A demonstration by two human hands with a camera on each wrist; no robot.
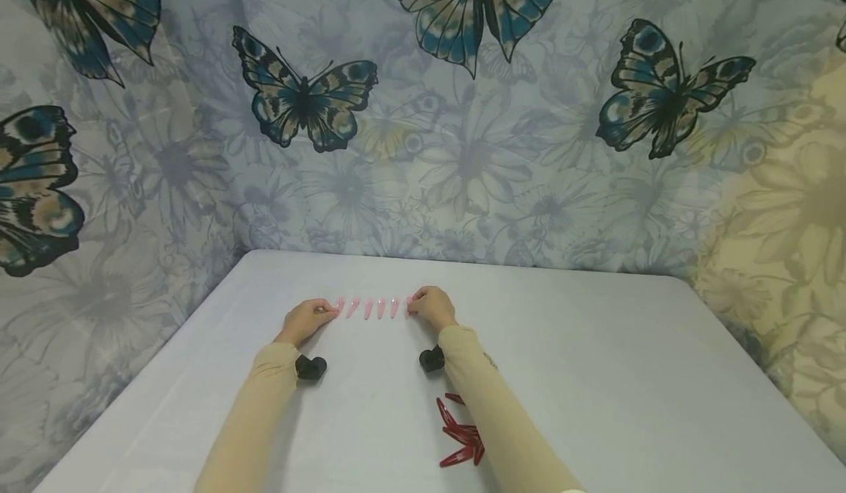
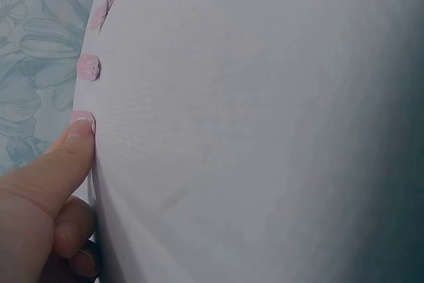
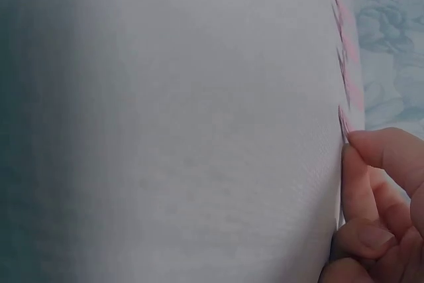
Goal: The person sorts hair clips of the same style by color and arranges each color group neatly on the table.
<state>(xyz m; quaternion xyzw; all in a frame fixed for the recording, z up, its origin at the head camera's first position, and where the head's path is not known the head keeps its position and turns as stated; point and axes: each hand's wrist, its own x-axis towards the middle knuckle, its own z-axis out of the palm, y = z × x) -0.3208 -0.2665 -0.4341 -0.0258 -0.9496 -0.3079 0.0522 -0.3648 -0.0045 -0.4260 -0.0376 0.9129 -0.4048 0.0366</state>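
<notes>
Several pink snap hair clips point(image 1: 368, 308) lie side by side in a row across the white table. My left hand point(image 1: 307, 322) pinches the leftmost clip point(image 1: 340, 305); in the left wrist view the thumb covers part of that clip point(image 2: 82, 116), and the index finger is mostly hidden behind it. At the row's right end, my right hand point(image 1: 432, 308) holds another pink clip point(image 3: 344, 120) between thumb and index finger, its narrow tip pointing out from the fingertips. The other fingers of the right hand are curled toward the palm.
A loose pile of red snap hair clips point(image 1: 459, 434) lies nearer the front, partly covered by the right sleeve point(image 1: 509, 412). The white table point(image 1: 615, 361) reaches back to a butterfly-and-flower patterned backdrop point(image 1: 463, 170). Black wrist cameras point(image 1: 432, 359) hang inside both forearms.
</notes>
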